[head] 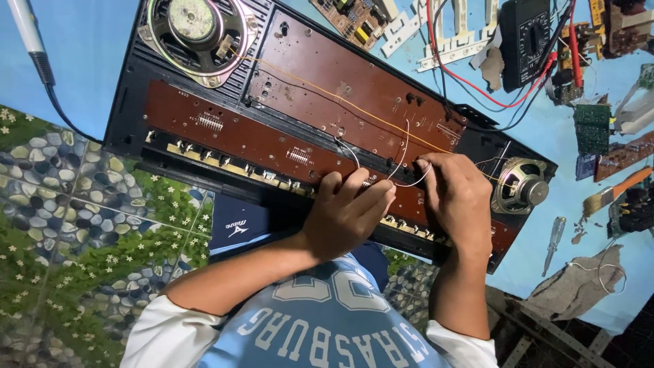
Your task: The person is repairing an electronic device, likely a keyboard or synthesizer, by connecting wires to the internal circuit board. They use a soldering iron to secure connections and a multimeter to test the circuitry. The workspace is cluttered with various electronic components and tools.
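An opened black electronic keyboard case [129, 116] lies across a blue table, with long brown circuit boards [327, 82] and a round speaker at each end [197, 31], [521, 185]. My left hand [347, 211] rests on the lower board, fingertips pressed by a thin white wire [402, 153] that loops up from the board. My right hand [456, 201] is just beside it, fingers curled, pinching the wire's end near the same spot. A thin yellow wire [327, 92] runs diagonally over the boards.
A soldering iron [30, 34] lies at the top left. To the right are a black multimeter [523, 37] with red and black leads, loose green boards [591, 126], a brush [606, 194], a screwdriver [553, 238] and a grey cloth [579, 286]. Pebble-patterned floor tiles [75, 225] show at left.
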